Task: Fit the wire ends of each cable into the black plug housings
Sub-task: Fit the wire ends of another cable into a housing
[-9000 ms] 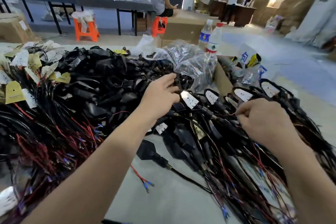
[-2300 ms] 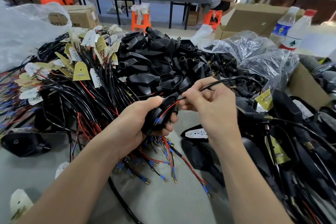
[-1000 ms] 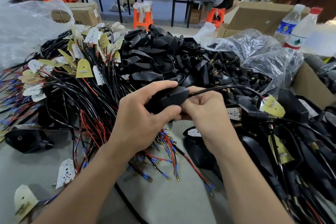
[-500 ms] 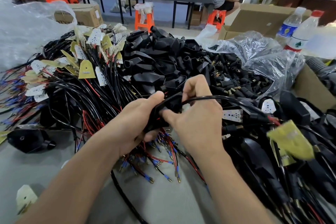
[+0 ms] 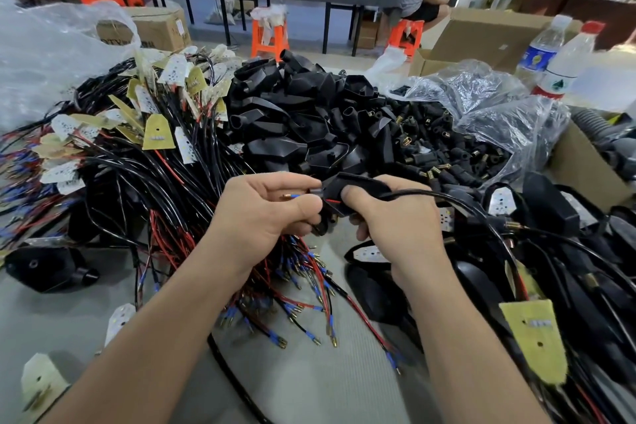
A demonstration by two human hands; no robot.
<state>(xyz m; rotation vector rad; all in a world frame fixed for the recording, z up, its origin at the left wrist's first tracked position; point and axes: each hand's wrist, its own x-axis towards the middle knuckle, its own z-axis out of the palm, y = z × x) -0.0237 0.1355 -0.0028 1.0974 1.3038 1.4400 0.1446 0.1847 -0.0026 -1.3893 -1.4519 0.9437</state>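
A: Nearest item?
B: The grey surface (image 5: 309,389), with loose red and blue wire ends (image 5: 303,306) lying on it.
A: Grip status?
B: The left grip (image 5: 265,217) is pinched on a blue-sleeved wire end (image 5: 292,196). The right grip (image 5: 395,224) is curled round one black plug housing (image 5: 347,188), thumb pressed on it. The wire end sits just beside the housing. The cable (image 5: 447,198) exits rightward.
A: Beyond?
B: A heap of housings (image 5: 296,103), then two bottles (image 5: 557,58).

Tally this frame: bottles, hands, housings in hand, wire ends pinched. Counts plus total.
Bottles: 2
Hands: 2, left hand and right hand
Plug housing, in right hand: 1
Blue wire end, pinched by left hand: 1
Total: 6
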